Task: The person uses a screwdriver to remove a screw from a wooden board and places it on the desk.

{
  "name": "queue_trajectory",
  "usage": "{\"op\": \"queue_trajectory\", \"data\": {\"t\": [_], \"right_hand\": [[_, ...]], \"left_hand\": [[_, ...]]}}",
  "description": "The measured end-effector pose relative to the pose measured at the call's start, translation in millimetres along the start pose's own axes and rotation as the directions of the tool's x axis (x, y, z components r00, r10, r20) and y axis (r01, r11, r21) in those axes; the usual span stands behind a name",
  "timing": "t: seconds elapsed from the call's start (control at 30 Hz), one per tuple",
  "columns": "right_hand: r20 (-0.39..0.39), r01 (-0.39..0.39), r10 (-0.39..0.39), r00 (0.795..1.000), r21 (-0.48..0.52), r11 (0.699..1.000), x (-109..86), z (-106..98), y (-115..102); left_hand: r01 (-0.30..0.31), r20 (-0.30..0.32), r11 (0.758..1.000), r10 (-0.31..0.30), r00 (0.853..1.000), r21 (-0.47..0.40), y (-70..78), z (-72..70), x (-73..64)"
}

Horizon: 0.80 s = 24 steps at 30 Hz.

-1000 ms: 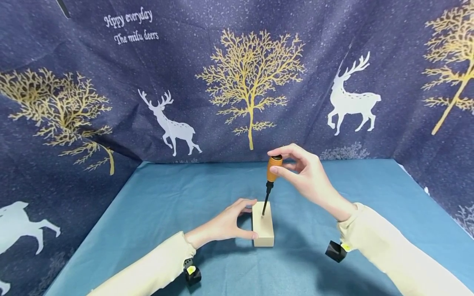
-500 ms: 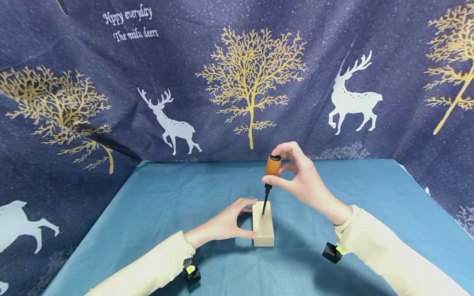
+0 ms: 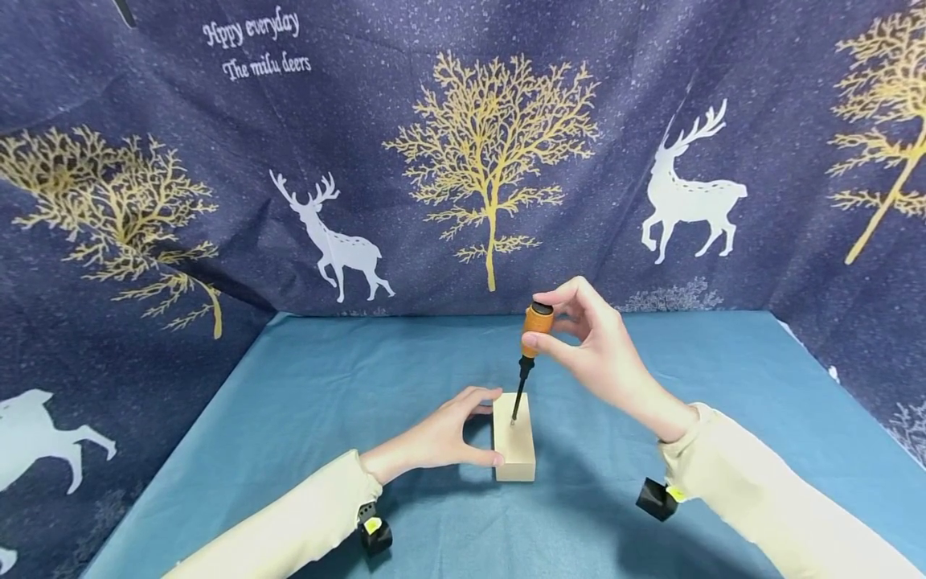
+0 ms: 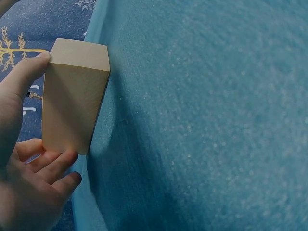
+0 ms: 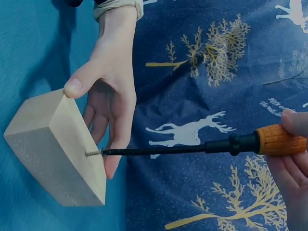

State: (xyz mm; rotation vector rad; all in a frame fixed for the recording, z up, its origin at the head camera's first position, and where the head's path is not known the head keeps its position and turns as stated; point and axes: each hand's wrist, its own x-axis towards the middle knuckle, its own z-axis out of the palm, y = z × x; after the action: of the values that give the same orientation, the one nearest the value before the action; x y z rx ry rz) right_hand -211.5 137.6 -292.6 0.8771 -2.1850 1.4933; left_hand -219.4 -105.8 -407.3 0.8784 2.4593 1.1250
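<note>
Head view: a pale wooden block (image 3: 514,438) lies at the centre of the frame on a desk (image 3: 289,402) covered in teal cloth. The left hand (image 3: 441,438) grips the block from its left side, thumb at the near corner and fingers curled round the far end. The right hand (image 3: 589,342), higher and right of centre, pinches the orange handle of a screwdriver (image 3: 530,346) between thumb and fingers; the tool stands nearly upright, tilted slightly right, with its dark shaft coming down onto the block's top face. The two hands are apart, each clamped on its own thing. Behind the desk hangs a dark blue backdrop (image 3: 463,161) printed with gold trees and white deer. Right wrist view: shows what the head view cannot resolve, a threaded screw (image 5: 94,153) standing partly out of the block's face with the screwdriver tip seated on its head; the left hand's thumb rests on the block's upper edge at centre left of the frame. Left wrist view: shows the block's side, with the thumb on its upper left corner and fingertips under its lower end; screw and screwdriver are out of this frame.
</note>
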Motion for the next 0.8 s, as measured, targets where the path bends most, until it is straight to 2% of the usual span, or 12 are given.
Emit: {"op": "queue_trajectory", "data": {"t": [0.1,0.2,0.3,0.4,0.5,0.57,0.67,0.8], "right_hand": [[0.093,0.053,-0.061,0.994,0.086,0.995,0.7,-2.1,2.0],[0.187,0.085,-0.125,0.974,0.205,0.975,1.8,-2.8,4.7],[0.227,0.082,-0.145,0.963,0.266,0.96,3.3,-2.0,7.4],[0.172,0.11,-0.141,0.975,0.177,0.978,3.5,1.6,8.8],[0.042,0.105,-0.106,0.993,0.02,0.994,2.6,6.0,9.6],[-0.037,0.088,-0.089,0.995,-0.035,0.996,1.9,7.5,8.9],[-0.082,0.075,-0.078,0.994,-0.045,0.996,2.3,6.6,7.3],[-0.069,0.039,-0.041,0.997,-0.031,0.999,1.9,2.5,4.7]], "left_hand": [[0.009,0.003,1.0,-0.009,1.0,-0.001,-0.3,-0.3,0.1],[0.014,0.005,1.0,-0.014,1.0,-0.004,-1.0,-0.2,0.4],[0.014,0.007,1.0,-0.014,1.0,-0.005,-1.7,-0.2,0.7],[0.011,0.008,1.0,-0.011,1.0,-0.005,-2.4,-0.3,1.2],[0.01,0.008,1.0,-0.01,1.0,-0.003,-2.8,-0.2,1.3],[0.014,0.01,1.0,-0.014,1.0,0.004,-2.5,0.1,1.3],[0.022,0.01,1.0,-0.022,1.0,0.012,-2.2,0.6,1.3],[0.017,0.008,1.0,-0.018,1.0,0.017,-1.9,1.1,0.9]]}}
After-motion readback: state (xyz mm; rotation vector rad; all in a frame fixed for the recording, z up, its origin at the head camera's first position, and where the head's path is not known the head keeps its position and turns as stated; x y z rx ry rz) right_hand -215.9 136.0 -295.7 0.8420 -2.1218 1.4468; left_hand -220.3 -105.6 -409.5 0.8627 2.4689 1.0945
